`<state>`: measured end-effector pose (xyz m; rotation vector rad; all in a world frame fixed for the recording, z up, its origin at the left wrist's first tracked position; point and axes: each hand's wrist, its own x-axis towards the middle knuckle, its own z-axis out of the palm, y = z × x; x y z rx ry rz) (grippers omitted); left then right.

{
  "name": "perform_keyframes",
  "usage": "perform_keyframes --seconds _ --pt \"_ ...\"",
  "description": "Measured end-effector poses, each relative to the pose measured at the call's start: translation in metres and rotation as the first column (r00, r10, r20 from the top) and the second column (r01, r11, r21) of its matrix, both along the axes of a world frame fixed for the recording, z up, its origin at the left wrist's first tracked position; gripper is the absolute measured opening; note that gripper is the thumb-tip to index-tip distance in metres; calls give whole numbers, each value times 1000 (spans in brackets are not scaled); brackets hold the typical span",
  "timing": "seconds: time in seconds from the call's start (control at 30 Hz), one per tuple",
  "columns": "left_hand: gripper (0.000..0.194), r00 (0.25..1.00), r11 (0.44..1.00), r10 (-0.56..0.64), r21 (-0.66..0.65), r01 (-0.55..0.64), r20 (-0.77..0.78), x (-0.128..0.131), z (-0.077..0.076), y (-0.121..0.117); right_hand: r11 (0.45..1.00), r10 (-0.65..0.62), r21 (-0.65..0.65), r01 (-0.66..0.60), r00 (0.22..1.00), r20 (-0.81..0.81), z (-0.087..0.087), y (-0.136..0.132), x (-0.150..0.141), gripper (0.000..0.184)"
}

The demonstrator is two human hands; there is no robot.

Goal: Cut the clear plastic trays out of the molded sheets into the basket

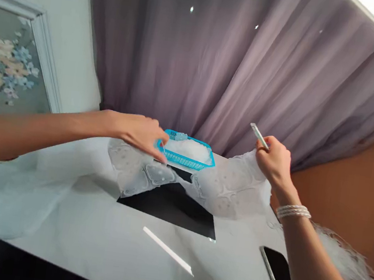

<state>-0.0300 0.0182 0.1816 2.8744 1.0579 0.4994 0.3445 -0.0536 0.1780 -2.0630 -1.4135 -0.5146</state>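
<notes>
My left hand (144, 134) hovers at the left end of a blue plastic basket (187, 161), its thumb and fingers apart. A pale sliver shows between them, too small to name. White fluffy or sheer material (192, 150) fills the basket. My right hand (274, 161) is closed around a slim white tool (257, 133) that points up and left; its kind is unclear. Below the right hand, sheer white fabric with embroidered motifs (229, 187) bunches up and seems to touch it. The fabric narrows in the middle and widens again under my left hand.
A black sheet (170, 207) lies under the fabric on the glossy white table (117, 241). More sheer white fabric (18, 200) spreads at left. A phone (281, 274) and frayed white trimmings (350, 265) lie at right. A purple curtain (185, 56) hangs behind.
</notes>
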Motion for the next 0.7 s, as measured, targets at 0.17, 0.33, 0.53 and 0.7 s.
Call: perform_keyframes --seconds 0.17,0.33,0.53,0.7 --pt "53 941 972 -148 -220 82 -304 31 -48 -6 957 -100 -263 125 989 107 -52 2 21 28" --pt "52 854 975 -155 -214 52 -497 55 -62 -1 963 4 -266 45 984 179 -91 -11 -19 37" --pt "42 819 995 -90 -76 57 -567 63 -64 20 681 657 -494 -540 749 86 -142 -44 -102 34" --pt "11 888 974 -110 128 186 -447 64 -85 5 574 745 -618 -536 655 124 -163 -54 -112 28"
